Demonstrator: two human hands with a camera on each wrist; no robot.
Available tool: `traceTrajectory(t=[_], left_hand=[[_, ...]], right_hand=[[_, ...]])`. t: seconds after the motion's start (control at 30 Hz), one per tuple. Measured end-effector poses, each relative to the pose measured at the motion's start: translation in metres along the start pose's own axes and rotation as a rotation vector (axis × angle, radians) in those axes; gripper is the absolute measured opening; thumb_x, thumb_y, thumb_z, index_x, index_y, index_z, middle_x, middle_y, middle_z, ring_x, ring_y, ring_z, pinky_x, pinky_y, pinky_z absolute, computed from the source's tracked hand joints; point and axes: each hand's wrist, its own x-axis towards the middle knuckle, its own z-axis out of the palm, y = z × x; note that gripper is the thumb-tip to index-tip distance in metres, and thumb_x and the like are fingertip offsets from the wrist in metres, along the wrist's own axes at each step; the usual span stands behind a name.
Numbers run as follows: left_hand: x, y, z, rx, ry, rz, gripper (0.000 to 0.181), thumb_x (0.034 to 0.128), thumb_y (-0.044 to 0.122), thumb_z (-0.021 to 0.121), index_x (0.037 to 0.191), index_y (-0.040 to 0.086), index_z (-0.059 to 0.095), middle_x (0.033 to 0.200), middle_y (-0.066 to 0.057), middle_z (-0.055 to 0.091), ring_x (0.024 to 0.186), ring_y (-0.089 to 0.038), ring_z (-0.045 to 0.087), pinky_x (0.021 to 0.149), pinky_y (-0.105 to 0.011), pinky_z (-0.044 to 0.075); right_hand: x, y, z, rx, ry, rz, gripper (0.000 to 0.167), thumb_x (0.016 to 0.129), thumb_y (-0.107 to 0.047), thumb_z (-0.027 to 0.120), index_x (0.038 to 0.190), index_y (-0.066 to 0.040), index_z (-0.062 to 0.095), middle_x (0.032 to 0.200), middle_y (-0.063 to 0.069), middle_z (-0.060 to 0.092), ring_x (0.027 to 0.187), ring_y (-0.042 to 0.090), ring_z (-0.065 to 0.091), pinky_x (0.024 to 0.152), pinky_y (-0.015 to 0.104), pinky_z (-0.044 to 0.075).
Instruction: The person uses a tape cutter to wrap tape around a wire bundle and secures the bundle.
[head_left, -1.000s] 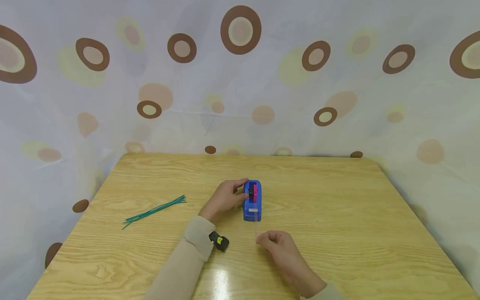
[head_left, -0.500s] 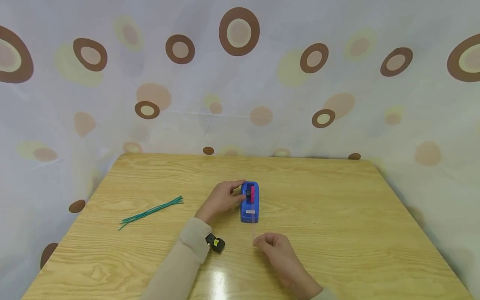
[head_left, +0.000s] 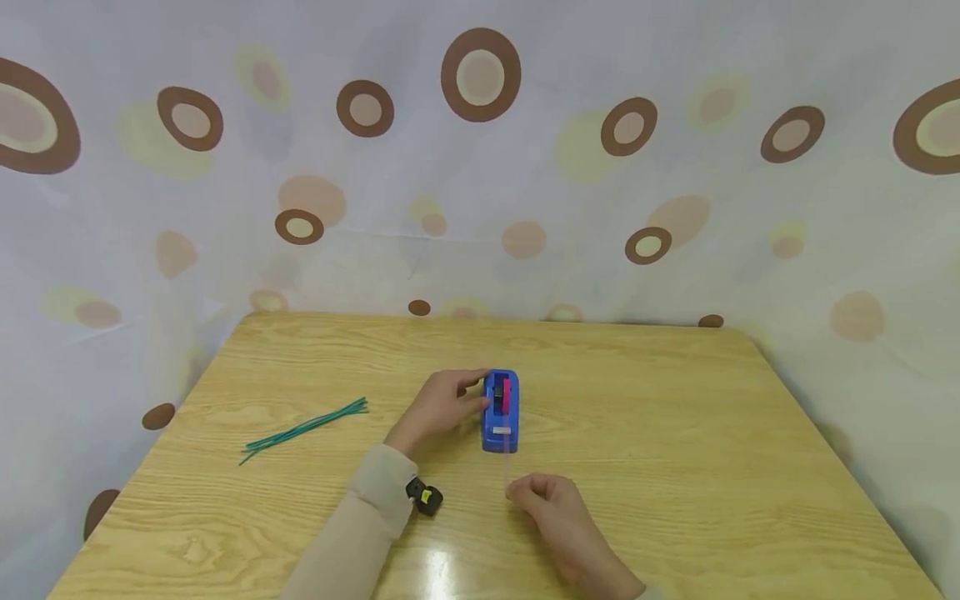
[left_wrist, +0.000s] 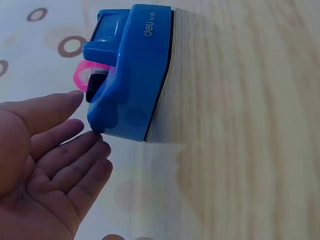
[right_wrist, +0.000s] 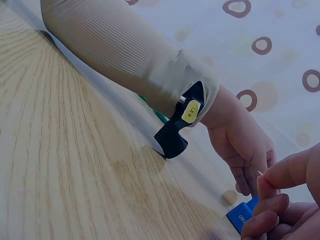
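Note:
A blue tape dispenser (head_left: 500, 442) stands upright on the table, with a pink roll of tape (head_left: 507, 395) seated in it. From its cutter a thin clear strip of tape (head_left: 507, 468) runs toward the near side. My right hand (head_left: 558, 521) pinches the end of that strip between thumb and forefinger; the pinch also shows in the right wrist view. At the dispenser's left side is my left hand (head_left: 435, 408), thumb and fingers loosely extended. In the left wrist view its fingertips (left_wrist: 102, 147) lie at the dispenser's rear end; whether they touch I cannot tell.
Several thin green sticks (head_left: 303, 427) lie in a bundle on the left of the wooden table (head_left: 675, 433). A small black camera (head_left: 425, 496) is worn on the left wrist. Behind the table hangs a patterned cloth (head_left: 480, 183).
The head view has shifted slightly. My left thumb has eased a little back from the dispenser's edge. My right hand keeps its pinch on the tape strip, nearly still.

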Motion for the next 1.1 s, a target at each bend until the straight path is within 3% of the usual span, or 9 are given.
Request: traceTrajectory(t=[0.57,1.1], left_hand=[[-0.016,0.008,-0.014,-0.029,-0.042,0.062,0.046,0.0955,0.021,0.068,0.138,0.007,0.058,0.136,-0.004,0.06,0.122,-0.022,0.058,0.101,-0.037,0.044],[-0.031,0.008,-0.033,0.012,0.033,0.108,0.045,0.093,0.026,0.071,0.135,0.015,0.062,0.129,0.002,0.064,0.114,-0.014,0.06,0.095,-0.033,0.048]], right_hand=[[0.001,0.002,0.0,-0.019,0.008,-0.005,0.022,0.094,-0.013,0.063,0.091,0.008,0.068,0.098,0.003,0.062,0.091,0.017,0.048,0.078,0.029,0.044],[0.002,0.003,0.0,-0.028,0.009,0.013,0.022,0.095,-0.014,0.063,0.093,0.007,0.068,0.098,0.004,0.061,0.091,0.017,0.048,0.077,0.028,0.045]])
